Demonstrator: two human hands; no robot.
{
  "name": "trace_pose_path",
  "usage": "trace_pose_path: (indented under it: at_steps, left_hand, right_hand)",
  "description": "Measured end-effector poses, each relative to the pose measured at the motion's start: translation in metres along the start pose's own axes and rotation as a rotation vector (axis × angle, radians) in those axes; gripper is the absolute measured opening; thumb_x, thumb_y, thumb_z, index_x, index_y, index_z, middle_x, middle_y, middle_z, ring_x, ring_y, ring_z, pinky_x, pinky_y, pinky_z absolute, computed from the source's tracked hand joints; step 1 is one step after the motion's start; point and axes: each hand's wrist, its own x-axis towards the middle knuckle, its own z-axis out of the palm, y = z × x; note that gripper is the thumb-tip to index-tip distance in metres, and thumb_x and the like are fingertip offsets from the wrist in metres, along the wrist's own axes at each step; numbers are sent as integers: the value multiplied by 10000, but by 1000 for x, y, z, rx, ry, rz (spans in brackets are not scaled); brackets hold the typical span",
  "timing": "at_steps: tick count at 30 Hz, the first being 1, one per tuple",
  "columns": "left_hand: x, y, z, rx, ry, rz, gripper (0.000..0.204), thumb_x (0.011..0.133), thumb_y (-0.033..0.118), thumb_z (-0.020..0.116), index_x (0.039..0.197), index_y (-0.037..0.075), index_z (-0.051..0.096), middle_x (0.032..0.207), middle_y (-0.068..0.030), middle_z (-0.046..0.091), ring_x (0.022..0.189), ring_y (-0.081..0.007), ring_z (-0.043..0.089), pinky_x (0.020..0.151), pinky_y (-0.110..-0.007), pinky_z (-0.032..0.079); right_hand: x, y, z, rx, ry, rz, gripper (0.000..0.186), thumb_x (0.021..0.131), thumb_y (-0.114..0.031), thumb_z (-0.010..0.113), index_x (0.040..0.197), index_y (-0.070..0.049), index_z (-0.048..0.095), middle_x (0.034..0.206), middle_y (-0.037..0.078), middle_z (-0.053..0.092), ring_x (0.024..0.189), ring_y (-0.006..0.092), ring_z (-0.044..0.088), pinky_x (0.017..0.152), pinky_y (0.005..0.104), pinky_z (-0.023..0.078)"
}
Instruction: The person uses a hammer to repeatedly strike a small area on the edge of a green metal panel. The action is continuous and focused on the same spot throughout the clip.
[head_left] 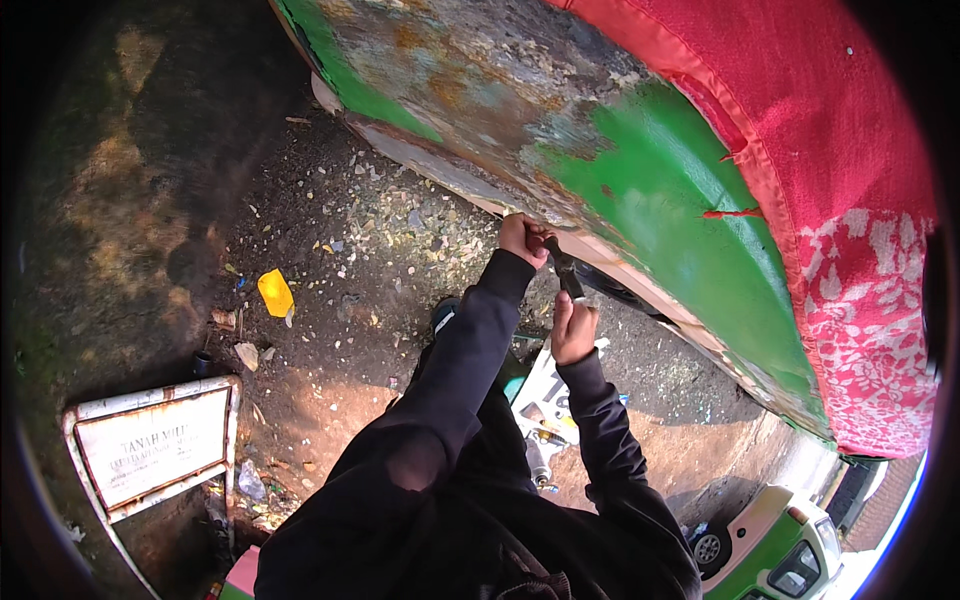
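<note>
My left hand point(522, 240) is closed at the lower edge of a vehicle's body panel point(670, 190), which has green paint and a bare, rusty, scraped stretch. What its fingers hold is mostly hidden. Closer to me, my right hand point(574, 332) grips a dark hammer-like tool point(564, 268) with its thumb along the near end. The tool's far end reaches up beside the fingers of my left hand, and its exact shape is hard to make out.
Red patterned cloth point(800, 130) drapes over the vehicle. Paint flakes point(375, 230) litter the ground around a yellow scrap point(275, 293). Below my right hand lie a white sheet-like piece point(545, 385) and a metal spray gun point(540, 465). A rusty framed sign point(150, 445) stands left; another green-and-white vehicle point(770, 550) is lower right.
</note>
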Motion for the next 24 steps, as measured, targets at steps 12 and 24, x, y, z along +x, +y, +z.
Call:
trace_pose_path:
  at_steps: [12,24]
  left_hand:
    - [-38,87,-74,242,-292,-336,56,749,75,444,711,103,414,483,42,340,473,-96,298,412,-230,317]
    - [-34,50,-53,337,-197,-205,72,691,117,444,677,132,375,495,24,309,464,-131,267,431,-298,285]
  right_hand:
    - [-20,-24,-11,298,-5,469,474,985,-355,309,664,-31,434,527,-6,375,464,71,335,419,251,267]
    - [-35,-26,-10,317,-80,495,496,971,-438,307,669,-61,419,500,-49,329,393,33,303,365,206,210]
